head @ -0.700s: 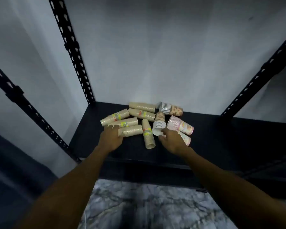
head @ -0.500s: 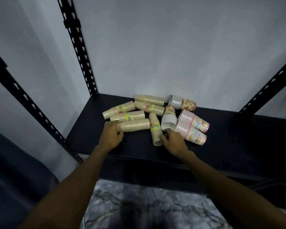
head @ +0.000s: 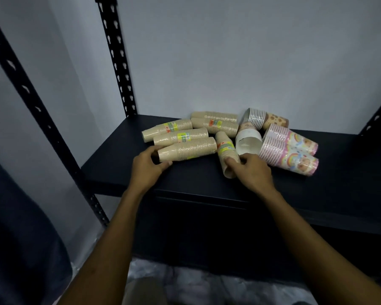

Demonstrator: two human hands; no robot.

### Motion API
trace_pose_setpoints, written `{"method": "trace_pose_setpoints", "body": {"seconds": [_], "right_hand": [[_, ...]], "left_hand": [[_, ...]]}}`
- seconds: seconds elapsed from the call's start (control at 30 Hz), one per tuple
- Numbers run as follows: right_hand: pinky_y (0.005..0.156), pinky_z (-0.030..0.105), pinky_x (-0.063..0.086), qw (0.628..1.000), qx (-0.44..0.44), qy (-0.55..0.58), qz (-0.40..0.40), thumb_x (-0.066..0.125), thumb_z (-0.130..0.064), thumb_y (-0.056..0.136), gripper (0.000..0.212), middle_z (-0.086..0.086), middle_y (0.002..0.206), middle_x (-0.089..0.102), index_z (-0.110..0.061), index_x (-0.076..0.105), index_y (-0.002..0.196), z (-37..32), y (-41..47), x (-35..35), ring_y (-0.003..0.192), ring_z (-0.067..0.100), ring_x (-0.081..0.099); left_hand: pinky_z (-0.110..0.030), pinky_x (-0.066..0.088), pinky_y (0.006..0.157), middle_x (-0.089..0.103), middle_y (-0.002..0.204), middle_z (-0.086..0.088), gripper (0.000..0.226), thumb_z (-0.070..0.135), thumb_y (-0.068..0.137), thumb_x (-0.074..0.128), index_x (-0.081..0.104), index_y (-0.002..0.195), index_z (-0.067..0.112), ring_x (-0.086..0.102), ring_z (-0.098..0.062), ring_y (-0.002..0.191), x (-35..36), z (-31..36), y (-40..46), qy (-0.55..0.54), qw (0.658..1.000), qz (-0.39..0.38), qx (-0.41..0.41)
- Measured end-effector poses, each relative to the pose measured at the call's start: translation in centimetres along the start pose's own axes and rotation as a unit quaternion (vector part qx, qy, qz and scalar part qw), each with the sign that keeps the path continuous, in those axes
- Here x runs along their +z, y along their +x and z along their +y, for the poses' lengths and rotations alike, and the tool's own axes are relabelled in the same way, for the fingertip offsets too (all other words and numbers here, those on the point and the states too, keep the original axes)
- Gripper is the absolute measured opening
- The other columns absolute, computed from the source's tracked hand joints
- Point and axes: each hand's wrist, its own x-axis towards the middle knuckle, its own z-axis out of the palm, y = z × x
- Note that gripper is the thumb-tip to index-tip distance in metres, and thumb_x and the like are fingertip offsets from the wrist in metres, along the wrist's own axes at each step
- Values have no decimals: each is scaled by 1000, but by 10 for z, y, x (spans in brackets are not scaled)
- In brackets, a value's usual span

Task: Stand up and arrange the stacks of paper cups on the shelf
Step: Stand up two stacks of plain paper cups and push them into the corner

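Though view dim, left hand point(head: 149, 167) clasps front tan stack point(head: 189, 148); right hand point(head: 252, 171) seemingly grips middle banded stack point(head: 226, 148).

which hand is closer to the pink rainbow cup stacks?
Right. The right hand grips the middle kraft stack, just left of the pink rainbow cup stacks. The left hand holds the left kraft stack by its end, on the pile's far side from them.
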Motion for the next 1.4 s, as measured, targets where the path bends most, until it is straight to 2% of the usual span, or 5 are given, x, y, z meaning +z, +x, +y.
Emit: {"method": "trace_pose_setpoints", "body": {"seconds": [0.3, 0.53, 0.77, 1.03, 1.4], "right_hand": [[58, 33, 42, 982, 64, 167, -51, 64, -47, 79, 46, 11, 73, 65, -2, 68, 83, -4, -8, -14, 63, 23, 58], [55, 29, 50, 880, 178, 387, -209, 66, -34, 86, 33, 13, 76, 61, -7, 59, 101, -14, -28, -43, 58, 21, 57], [85, 35, 54, 900, 57, 401, -160, 60, -8, 92, 8, 10, 93, 71, -7, 64, 99, -10, -39, -37, 85, 20, 66], [98, 37, 48, 972, -40, 233, 11, 70, -9, 82, 42, 5, 116, 67, -12, 60, 123, 11, -23, -11, 108, 19, 61], [95, 34, 51, 978, -65, 197, 9, 81, -9, 72, 57, 5, 117, 67, -14, 55, 123, 25, -14, -4, 103, 16, 63]], "left_hand": [[-25, 49, 74, 68, 85, -3, 22, 15, 72, 81, 67, 86, 3, 62, -12, 80, -11, 25, -16, -184, 982, 7, -32], [-46, 56, 88, 70, 101, -13, 22, 13, 81, 74, 61, 98, 13, 67, -23, 94, -5, 76, -17, -296, 955, 34, -9], [-13, 48, 60, 69, 93, -3, 30, 28, 78, 77, 61, 101, 16, 64, -12, 81, 9, 117, -4, -201, 978, 22, 55], [-23, 51, 72, 63, 110, -2, 54, 26, 77, 78, 46, 121, 27, 63, -13, 96, 40, 114, 0, -177, 979, -79, 54], [-37, 46, 102, 62, 126, -6, 72, 9, 76, 77, 41, 136, 24, 58, -15, 118, 56, 77, -8, -238, 960, -144, 19]]}}
